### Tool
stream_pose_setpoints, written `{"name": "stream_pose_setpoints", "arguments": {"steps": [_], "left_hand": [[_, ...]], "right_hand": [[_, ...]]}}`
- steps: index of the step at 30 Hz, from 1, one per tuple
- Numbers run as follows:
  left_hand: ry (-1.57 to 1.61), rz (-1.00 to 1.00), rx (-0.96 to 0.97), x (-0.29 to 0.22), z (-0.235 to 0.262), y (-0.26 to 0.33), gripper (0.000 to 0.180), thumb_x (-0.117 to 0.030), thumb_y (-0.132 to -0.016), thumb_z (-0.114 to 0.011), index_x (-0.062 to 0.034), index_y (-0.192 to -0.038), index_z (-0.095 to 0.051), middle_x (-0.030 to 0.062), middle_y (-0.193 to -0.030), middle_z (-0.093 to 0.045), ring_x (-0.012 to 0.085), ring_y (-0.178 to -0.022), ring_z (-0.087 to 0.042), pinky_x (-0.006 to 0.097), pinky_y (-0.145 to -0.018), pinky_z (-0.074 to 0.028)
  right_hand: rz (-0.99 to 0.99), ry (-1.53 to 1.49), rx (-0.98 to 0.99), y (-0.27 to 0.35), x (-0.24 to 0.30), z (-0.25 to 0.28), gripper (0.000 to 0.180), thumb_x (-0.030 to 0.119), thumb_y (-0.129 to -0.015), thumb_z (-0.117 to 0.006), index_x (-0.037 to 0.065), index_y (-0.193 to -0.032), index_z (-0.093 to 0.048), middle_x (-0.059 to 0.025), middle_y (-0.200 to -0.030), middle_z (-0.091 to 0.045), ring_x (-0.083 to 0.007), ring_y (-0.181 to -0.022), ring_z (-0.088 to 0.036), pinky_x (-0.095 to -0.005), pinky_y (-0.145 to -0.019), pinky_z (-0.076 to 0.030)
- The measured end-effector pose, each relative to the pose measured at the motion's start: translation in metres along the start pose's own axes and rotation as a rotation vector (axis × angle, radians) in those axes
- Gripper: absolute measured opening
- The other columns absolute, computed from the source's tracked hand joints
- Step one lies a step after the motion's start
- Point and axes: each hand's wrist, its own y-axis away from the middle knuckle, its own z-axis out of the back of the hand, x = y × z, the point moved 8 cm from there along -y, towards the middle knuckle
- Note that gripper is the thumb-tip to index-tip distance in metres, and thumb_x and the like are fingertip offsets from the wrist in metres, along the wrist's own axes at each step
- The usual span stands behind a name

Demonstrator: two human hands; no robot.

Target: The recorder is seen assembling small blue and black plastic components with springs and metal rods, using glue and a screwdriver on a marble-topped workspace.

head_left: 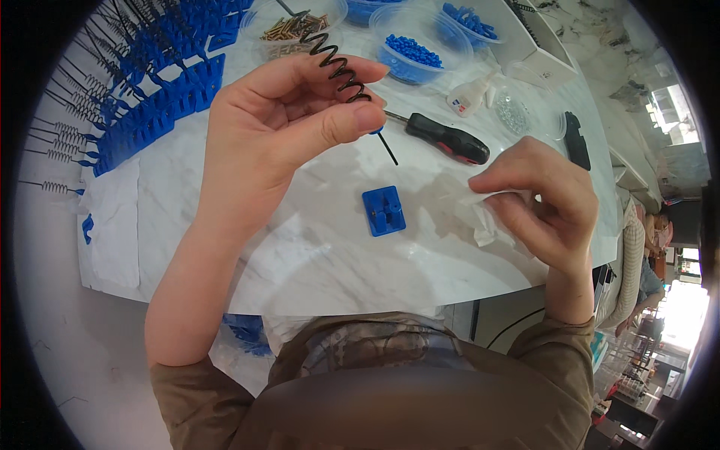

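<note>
Between the thumb and fingers of my left hand (266, 120) is a black coil spring (335, 64). A thin black rod (388, 148) with a bit of blue at its top sticks out below that thumb. My right hand (551, 199) pinches a crumpled white tissue (484, 225) over the right side of the table. On the tabletop between the two hands lies a small blue plastic base (384, 211) with raised upright parts. A screwdriver (448, 139) with a black and red handle rests beyond it, its tip end partly hidden by my left hand.
Rows of blue parts with black springs (161, 105) fill the far left. At the back stand tubs of brass-coloured screws (296, 28) and blue pieces (412, 51). A white glue bottle (469, 96), clear beads (512, 112) and a white box (532, 52) are at right.
</note>
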Motion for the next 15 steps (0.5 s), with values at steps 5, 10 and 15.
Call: {"name": "stream_pose_setpoints", "arguments": {"steps": [5, 10, 15], "left_hand": [[0.022, -0.023, 0.038, -0.003, -0.004, 0.002, 0.03, 0.0, -0.077, -0.072, -0.0017, -0.105, -0.064, 0.0132, -0.109, -0.065, 0.0139, -0.088, -0.063, 0.026, -0.073, -0.054], [0.084, -0.015, 0.068, 0.003, -0.009, 0.004, 0.031, 0.003, -0.075, -0.072, -0.0008, -0.105, -0.063, 0.0148, -0.108, -0.065, 0.0147, -0.087, -0.064, 0.026, -0.075, -0.054], [-0.097, -0.084, 0.146, -0.002, -0.018, 0.008, 0.033, 0.009, -0.071, -0.073, 0.0011, -0.102, -0.063, 0.0173, -0.106, -0.065, 0.0166, -0.087, -0.064, 0.026, -0.076, -0.054]], "right_hand": [[0.068, 0.004, -0.009, -0.004, 0.003, -0.013, 0.023, -0.003, -0.065, -0.074, 0.001, -0.087, -0.069, -0.0095, -0.078, -0.064, -0.0191, -0.068, -0.061, -0.027, -0.057, -0.046], [0.132, 0.037, -0.032, 0.004, 0.003, -0.022, 0.025, -0.007, -0.062, -0.071, 0.001, -0.086, -0.069, -0.0103, -0.078, -0.065, -0.0195, -0.069, -0.062, -0.0274, -0.058, -0.047], [0.064, 0.04, -0.137, 0.01, -0.01, -0.012, 0.022, -0.01, -0.066, -0.061, -0.005, -0.087, -0.064, -0.014, -0.082, -0.065, -0.0219, -0.076, -0.06, -0.0289, -0.067, -0.044]]}}
